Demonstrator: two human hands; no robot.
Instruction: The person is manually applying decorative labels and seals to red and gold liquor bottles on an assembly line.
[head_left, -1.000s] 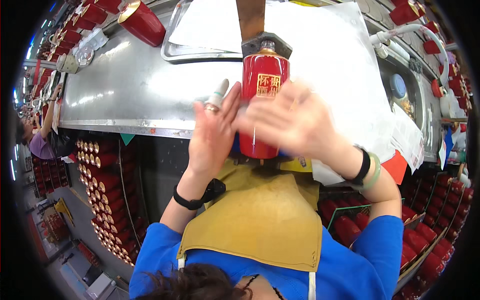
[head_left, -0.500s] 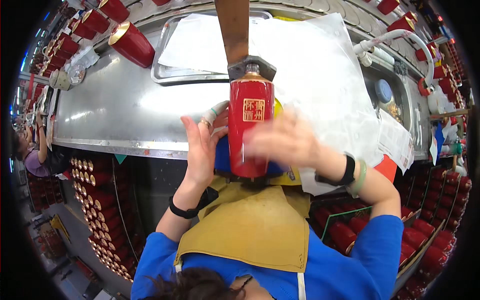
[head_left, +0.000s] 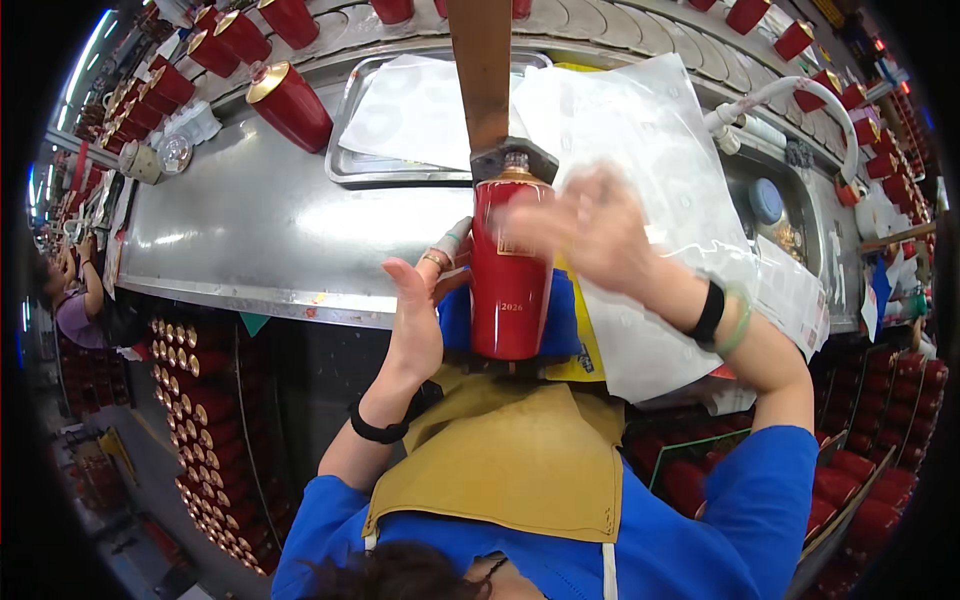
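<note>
A red bottle (head_left: 508, 300) with a gold shoulder lies lengthwise before me. Its neck end points away, seated against a dark metal holder (head_left: 515, 158) on a brown bar. Along the bottle's left side rests my left hand (head_left: 422, 305), open, thumb held apart, with a pale covering on one finger. Its other fingertips go out of sight beside the bottle. Over the bottle's upper front, across the gold label, passes my right hand (head_left: 600, 235); motion smears its fingers, and whether they touch the surface or hold anything is unclear. Blue cloth (head_left: 563, 325) shows beneath the bottle.
White sheets (head_left: 650, 150) cover the bench's right part; a metal tray (head_left: 345, 165) with papers stands behind. Another red bottle (head_left: 292, 110) stands at back left. A sink (head_left: 830, 210) with a curved white pipe (head_left: 790, 88) is at right. Racks of red bottles (head_left: 195, 430) flank me below.
My right hand has moved up the bottle from its lower part to the label, uncovering the lower front. My left hand stays at the bottle's left side. The whole view has shifted slightly.
</note>
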